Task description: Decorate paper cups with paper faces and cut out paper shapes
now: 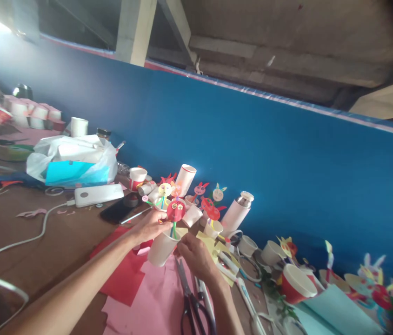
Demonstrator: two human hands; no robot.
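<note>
A white paper cup (162, 249) tilts above a pink paper sheet. Out of its mouth stands a round red paper face (176, 211) on green and blue strips. My left hand (152, 227) reaches from the left, its fingers closed at the edge of the red face and its strips. At the cup's right rim, my right hand (196, 253) is curled with its fingertips against the cup. Black-handled scissors (191, 298) lie below it on the pink paper (147, 298). Red paper (123, 279) is under my left forearm.
Behind stand paper cups with cut-out faces (213, 211) and a pale thermos (238, 211). A white power bank (98, 194), dark phone (117, 209) and plastic bag (74, 158) lie left. A red cup (296, 284) and more paper figures stand right. A blue wall (269, 163) backs the table.
</note>
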